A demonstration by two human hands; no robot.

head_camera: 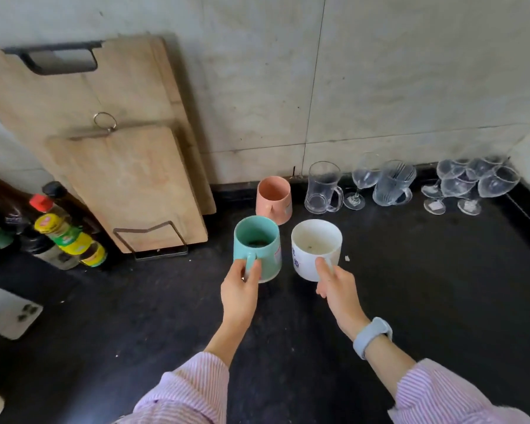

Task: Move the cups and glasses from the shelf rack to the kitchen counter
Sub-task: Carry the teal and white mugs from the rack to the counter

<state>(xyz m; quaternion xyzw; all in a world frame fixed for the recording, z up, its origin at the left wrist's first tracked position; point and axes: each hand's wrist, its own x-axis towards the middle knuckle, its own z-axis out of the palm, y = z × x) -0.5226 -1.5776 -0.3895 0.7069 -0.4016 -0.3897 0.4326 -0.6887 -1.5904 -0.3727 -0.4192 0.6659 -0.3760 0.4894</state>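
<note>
The left hand grips the green cup by its handle, and the right hand grips the white cup, both low over the counter. The cups are close together and may knock, or hit the pink cup behind.

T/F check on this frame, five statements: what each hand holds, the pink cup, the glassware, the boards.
1. The left hand holds the teal mug by its handle. True.
2. The right hand holds a clear glass mug. False: it grips the white mug.
3. The pink cup stands on the black counter behind the two held mugs, touched by neither hand. True.
4. The stemmed glasses are left of the cutting boards. False: they cluster at the far right by the wall, and the cutting boards lean at the left.
5. A glass mug stands right of the pink cup. True.
</note>
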